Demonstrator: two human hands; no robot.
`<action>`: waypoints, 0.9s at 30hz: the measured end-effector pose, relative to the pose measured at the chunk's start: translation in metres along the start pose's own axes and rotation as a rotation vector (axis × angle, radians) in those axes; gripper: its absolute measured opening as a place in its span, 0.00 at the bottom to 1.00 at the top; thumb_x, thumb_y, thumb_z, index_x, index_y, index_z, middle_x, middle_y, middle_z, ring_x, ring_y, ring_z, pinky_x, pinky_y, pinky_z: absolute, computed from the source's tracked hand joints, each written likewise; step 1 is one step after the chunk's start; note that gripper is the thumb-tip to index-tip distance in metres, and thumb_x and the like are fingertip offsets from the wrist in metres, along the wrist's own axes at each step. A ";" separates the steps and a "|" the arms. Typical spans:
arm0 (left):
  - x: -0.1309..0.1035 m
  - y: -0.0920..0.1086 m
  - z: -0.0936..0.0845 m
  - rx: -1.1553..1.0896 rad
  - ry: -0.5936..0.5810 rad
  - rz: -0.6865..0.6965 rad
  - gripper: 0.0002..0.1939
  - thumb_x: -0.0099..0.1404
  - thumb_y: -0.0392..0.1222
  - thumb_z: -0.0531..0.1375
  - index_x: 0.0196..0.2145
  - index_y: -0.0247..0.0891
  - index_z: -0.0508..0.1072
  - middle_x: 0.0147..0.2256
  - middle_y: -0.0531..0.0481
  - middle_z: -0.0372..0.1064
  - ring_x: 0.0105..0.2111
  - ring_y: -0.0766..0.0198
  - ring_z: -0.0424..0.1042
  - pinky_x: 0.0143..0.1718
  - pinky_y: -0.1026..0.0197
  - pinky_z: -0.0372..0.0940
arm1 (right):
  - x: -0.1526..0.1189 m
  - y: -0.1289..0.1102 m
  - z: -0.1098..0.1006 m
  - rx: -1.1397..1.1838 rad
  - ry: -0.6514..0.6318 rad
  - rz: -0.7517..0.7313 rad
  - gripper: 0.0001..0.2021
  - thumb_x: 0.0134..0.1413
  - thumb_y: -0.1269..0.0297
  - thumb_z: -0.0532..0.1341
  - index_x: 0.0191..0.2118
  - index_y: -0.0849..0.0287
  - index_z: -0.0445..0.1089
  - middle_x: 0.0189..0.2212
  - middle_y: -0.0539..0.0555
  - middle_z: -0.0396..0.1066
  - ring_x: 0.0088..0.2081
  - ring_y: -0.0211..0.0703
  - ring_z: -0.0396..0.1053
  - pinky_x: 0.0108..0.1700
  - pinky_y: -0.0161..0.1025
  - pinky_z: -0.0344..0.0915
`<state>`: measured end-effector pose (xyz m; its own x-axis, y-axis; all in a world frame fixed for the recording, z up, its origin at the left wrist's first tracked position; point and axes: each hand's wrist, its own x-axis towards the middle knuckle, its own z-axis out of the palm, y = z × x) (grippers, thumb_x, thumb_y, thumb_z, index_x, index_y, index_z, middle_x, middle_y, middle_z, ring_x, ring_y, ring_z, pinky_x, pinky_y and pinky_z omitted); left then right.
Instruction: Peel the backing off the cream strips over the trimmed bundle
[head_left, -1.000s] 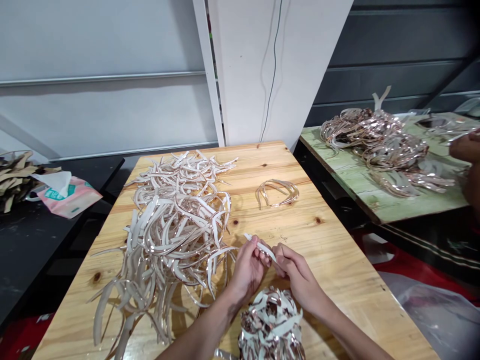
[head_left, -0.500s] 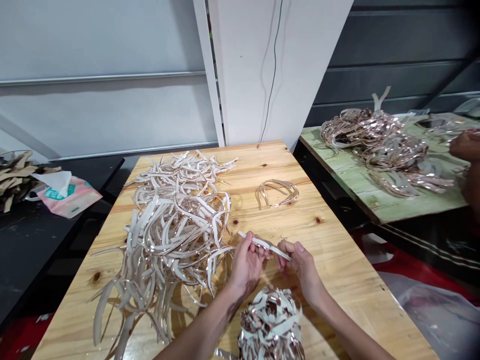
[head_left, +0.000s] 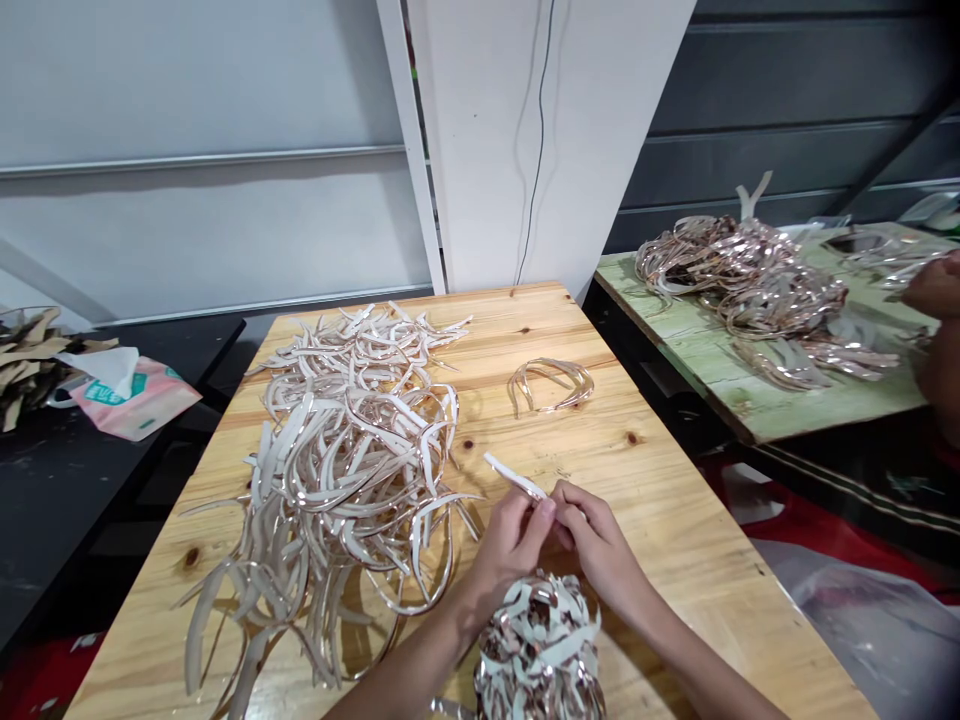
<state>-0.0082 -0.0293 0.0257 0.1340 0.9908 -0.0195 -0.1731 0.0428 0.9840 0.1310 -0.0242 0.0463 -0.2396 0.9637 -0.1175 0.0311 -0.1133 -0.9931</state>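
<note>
My left hand (head_left: pixel 514 535) and my right hand (head_left: pixel 596 535) meet over the wooden table, fingers closed on a narrow white-faced strip (head_left: pixel 512 473) with a shiny edge. Its upper left end sticks out past my fingers; the rest is hidden in my grip. Just below my hands is a dense clump of pale and shiny rose-gold strips (head_left: pixel 544 640). To the left spreads a big tangled pile of curved white and rose-gold strips (head_left: pixel 352 460). Beyond my hands lies a small loose group of curved shiny strips (head_left: pixel 551 385).
The wooden table (head_left: pixel 675 560) stands before a white wall. At left, a dark table holds a pink tissue pack (head_left: pixel 139 395) and brown scraps (head_left: pixel 34 360). On a green table (head_left: pixel 780 410) at right are shiny strips (head_left: pixel 780 280), near another person's hand (head_left: pixel 934 285).
My hands have come together on the strip, the left one turning over it. More of the strip's middle is covered now. The view has shifted slightly.
</note>
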 end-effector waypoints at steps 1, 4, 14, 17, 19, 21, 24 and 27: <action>0.000 0.000 0.000 0.027 0.012 0.019 0.17 0.68 0.53 0.62 0.28 0.37 0.74 0.27 0.49 0.66 0.29 0.62 0.62 0.34 0.61 0.55 | -0.001 0.000 0.000 -0.003 0.001 -0.010 0.16 0.65 0.60 0.56 0.25 0.56 0.57 0.22 0.46 0.55 0.26 0.39 0.53 0.31 0.37 0.52; 0.002 -0.006 -0.001 0.036 0.055 0.039 0.22 0.71 0.55 0.58 0.25 0.38 0.70 0.25 0.51 0.63 0.29 0.62 0.60 0.35 0.61 0.55 | -0.003 0.000 0.001 -0.027 -0.035 -0.036 0.16 0.67 0.61 0.53 0.26 0.56 0.57 0.23 0.46 0.55 0.27 0.40 0.53 0.32 0.38 0.51; 0.009 -0.025 0.005 -0.461 0.288 -0.156 0.22 0.60 0.59 0.67 0.23 0.37 0.70 0.23 0.55 0.60 0.27 0.65 0.59 0.32 0.63 0.58 | -0.005 -0.005 -0.001 -0.019 -0.147 -0.081 0.14 0.65 0.67 0.51 0.25 0.56 0.55 0.23 0.47 0.55 0.28 0.40 0.53 0.32 0.38 0.51; 0.011 -0.017 0.007 -0.620 0.329 -0.218 0.19 0.55 0.53 0.71 0.26 0.35 0.73 0.25 0.55 0.63 0.27 0.67 0.60 0.31 0.65 0.59 | -0.006 -0.007 -0.002 0.021 -0.176 -0.081 0.14 0.63 0.68 0.51 0.25 0.55 0.55 0.23 0.48 0.55 0.28 0.41 0.54 0.33 0.39 0.51; 0.011 -0.011 0.006 -0.702 0.300 -0.255 0.17 0.55 0.51 0.72 0.26 0.34 0.73 0.26 0.54 0.64 0.27 0.68 0.61 0.31 0.66 0.60 | -0.005 -0.009 -0.002 0.059 -0.196 -0.079 0.14 0.62 0.67 0.51 0.25 0.55 0.54 0.23 0.48 0.56 0.28 0.41 0.55 0.34 0.39 0.52; 0.010 -0.008 0.004 -0.758 0.259 -0.287 0.16 0.57 0.49 0.71 0.26 0.34 0.72 0.26 0.54 0.64 0.26 0.70 0.61 0.30 0.67 0.61 | -0.005 -0.011 -0.003 0.087 -0.216 -0.080 0.13 0.61 0.68 0.52 0.24 0.55 0.54 0.23 0.48 0.56 0.28 0.42 0.55 0.34 0.40 0.52; 0.010 -0.004 0.002 -0.795 0.248 -0.334 0.16 0.57 0.47 0.71 0.27 0.33 0.72 0.26 0.54 0.64 0.26 0.71 0.63 0.29 0.69 0.63 | -0.005 -0.011 -0.003 0.133 -0.228 -0.088 0.12 0.57 0.68 0.52 0.22 0.55 0.53 0.22 0.50 0.57 0.29 0.43 0.55 0.35 0.41 0.52; 0.012 -0.001 0.001 -0.795 0.253 -0.343 0.16 0.55 0.48 0.71 0.27 0.33 0.72 0.26 0.53 0.66 0.26 0.69 0.66 0.29 0.68 0.65 | -0.006 -0.010 -0.004 0.222 -0.207 -0.094 0.13 0.55 0.66 0.54 0.21 0.55 0.53 0.21 0.50 0.57 0.28 0.44 0.55 0.34 0.42 0.52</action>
<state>-0.0051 -0.0174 0.0246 0.1005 0.9017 -0.4205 -0.7995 0.3248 0.5053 0.1356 -0.0275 0.0572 -0.4246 0.9054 -0.0005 -0.2075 -0.0979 -0.9733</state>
